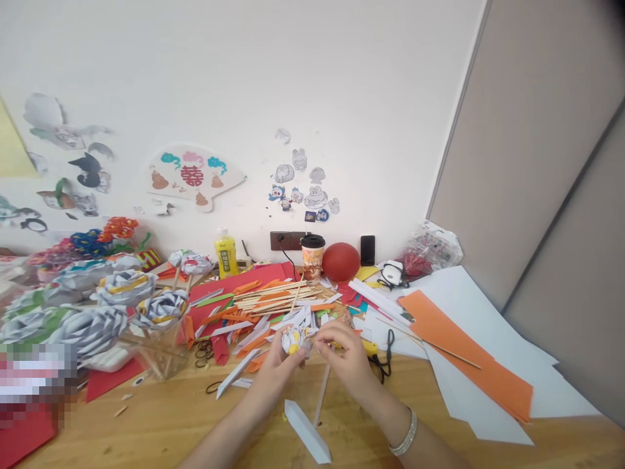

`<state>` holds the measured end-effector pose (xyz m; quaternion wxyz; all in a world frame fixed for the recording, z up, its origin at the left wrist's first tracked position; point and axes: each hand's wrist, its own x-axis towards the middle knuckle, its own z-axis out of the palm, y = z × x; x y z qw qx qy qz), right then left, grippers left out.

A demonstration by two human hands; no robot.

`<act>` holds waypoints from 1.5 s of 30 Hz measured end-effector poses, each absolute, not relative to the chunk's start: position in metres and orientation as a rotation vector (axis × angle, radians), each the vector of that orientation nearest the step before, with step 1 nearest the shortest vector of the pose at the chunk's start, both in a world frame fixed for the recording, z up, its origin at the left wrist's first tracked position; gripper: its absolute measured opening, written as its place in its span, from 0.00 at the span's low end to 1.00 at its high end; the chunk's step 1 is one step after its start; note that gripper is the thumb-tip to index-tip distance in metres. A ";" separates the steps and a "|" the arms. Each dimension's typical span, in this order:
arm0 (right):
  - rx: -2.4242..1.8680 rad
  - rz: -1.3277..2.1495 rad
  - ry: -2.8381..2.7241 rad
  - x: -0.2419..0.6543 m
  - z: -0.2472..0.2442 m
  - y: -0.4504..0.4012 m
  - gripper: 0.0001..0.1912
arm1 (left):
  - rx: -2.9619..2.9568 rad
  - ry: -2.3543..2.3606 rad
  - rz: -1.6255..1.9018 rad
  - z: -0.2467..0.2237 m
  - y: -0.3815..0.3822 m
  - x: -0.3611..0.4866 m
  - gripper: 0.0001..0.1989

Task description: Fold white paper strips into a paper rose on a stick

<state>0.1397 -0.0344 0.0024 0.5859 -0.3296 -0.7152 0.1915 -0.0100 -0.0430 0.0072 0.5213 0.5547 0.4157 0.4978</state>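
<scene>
My left hand (pixel 276 371) is closed around a folded-paper flower (pixel 294 339), white with some yellow, just above the table. Beside it, my right hand (pixel 347 355) has thumb and forefinger pinched at the flower's right edge; whatever lies between those fingertips is too small to make out. Below the flower a thin pale stick (pixel 322 396) slants down between my wrists. A folded white paper strip (pixel 307 431) lies on the wood nearer to me. Behind my hands are piled wooden sticks (pixel 268 298) and loose white, orange and green paper strips.
Several finished paper flowers (pixel 124 286) crowd the left side. At the back stand a yellow bottle (pixel 226 254), a lidded cup (pixel 312 257), a red balloon (pixel 341 262) and a phone (pixel 368 251). Orange sheets (pixel 469 358) lie over white paper (pixel 551 384) on the right.
</scene>
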 end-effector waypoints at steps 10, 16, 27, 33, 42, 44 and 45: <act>-0.805 0.399 -1.748 0.145 0.006 -0.034 0.04 | 1.405 1.010 1.126 0.005 -0.044 -0.013 0.17; -0.821 0.176 -1.991 0.151 0.009 -0.029 0.05 | 1.389 1.004 1.103 0.009 -0.045 -0.012 0.17; -0.797 -0.180 -1.884 0.141 -0.008 -0.037 0.08 | 1.279 0.891 1.167 -0.001 -0.043 -0.009 0.21; -0.796 0.414 -1.784 0.144 0.006 -0.035 0.04 | 1.343 0.928 1.155 0.000 -0.042 -0.013 0.18; -0.803 0.413 -1.962 0.152 0.011 -0.035 0.04 | 1.420 0.911 1.078 0.011 -0.046 -0.013 0.19; -0.794 0.376 -2.001 0.152 0.012 -0.036 0.04 | 1.429 0.899 1.070 0.009 -0.045 -0.013 0.18; -0.792 0.362 -2.017 0.152 0.012 -0.036 0.04 | 1.429 0.894 1.068 0.008 -0.045 -0.013 0.18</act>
